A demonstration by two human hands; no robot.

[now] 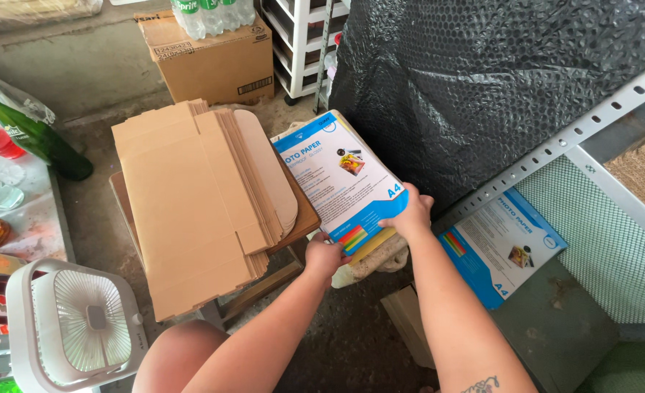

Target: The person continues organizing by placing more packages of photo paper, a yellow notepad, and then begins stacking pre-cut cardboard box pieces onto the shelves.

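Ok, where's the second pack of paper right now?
In the head view, the second blue-and-white pack lies at right, on the grey surface under the metal shelf rail, right of the right hand.

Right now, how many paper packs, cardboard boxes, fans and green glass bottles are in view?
Blue-and-white paper packs: 2, one held by the left hand and right hand, one lying by the metal shelf
Closed cardboard boxes: 1
White fans: 1
Green glass bottles: 1
Total: 5
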